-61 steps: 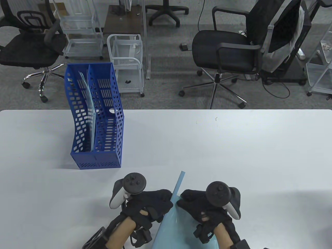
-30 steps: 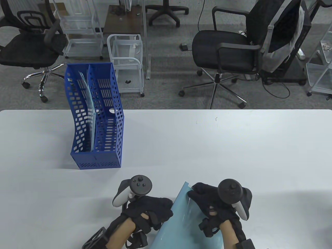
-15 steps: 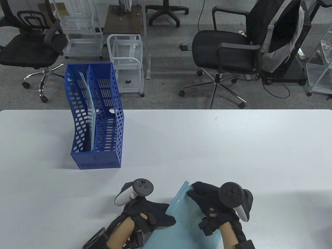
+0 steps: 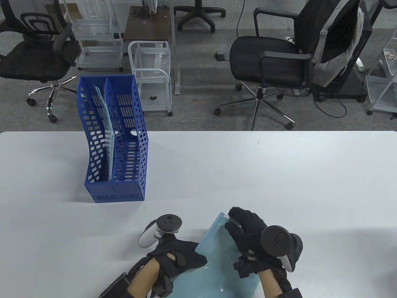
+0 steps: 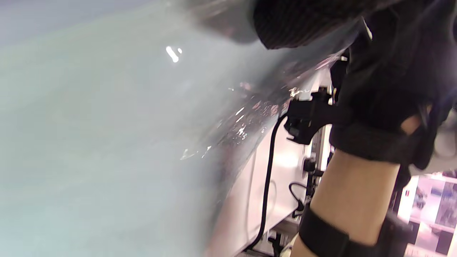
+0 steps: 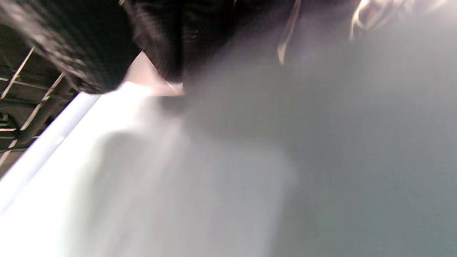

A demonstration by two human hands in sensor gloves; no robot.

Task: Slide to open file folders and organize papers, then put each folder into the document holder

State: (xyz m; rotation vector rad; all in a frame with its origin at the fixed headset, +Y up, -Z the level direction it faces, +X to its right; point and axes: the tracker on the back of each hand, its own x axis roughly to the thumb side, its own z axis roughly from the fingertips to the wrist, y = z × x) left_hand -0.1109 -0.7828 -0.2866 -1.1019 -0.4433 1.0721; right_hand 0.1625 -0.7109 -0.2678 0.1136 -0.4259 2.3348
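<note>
Office chairs [image 4: 273, 62] and white wire carts [image 4: 153, 74] crowd the grey carpet behind a white counter [image 4: 279, 173], where a person in black sensor gloves works at the near edge on a pale blue, translucent folder [image 4: 217, 267]. The folder lies flat, or nearly so, on the counter, its far corner pointing away from the person and its near end running out of the table view. The right hand [image 4: 254, 239] reaches over that far corner, fingers [image 4: 238, 215] bent down on the top edge in what looks like a pinch on the closure strip; the right wrist view is too blurred to confirm it. The left hand [image 4: 176, 254] lies at the folder's left edge, fingers [image 4: 195, 259] loosely curled and resting on the plastic, apparently steadying it; whether they grip the edge cannot be told, and the left wrist view shows only smeared blue sheet.

Well apart, at the far left of the counter, the blue holder [image 4: 114, 146] stands upright with one folder [image 4: 105, 124] already in its left compartment; the right compartment looks free.

The step in hand appears to be working the slide along the top edge. Next, by this reading, the slide must run its full length while the left hand keeps the sheet from skating, and then the folder goes upright into the holder.
</note>
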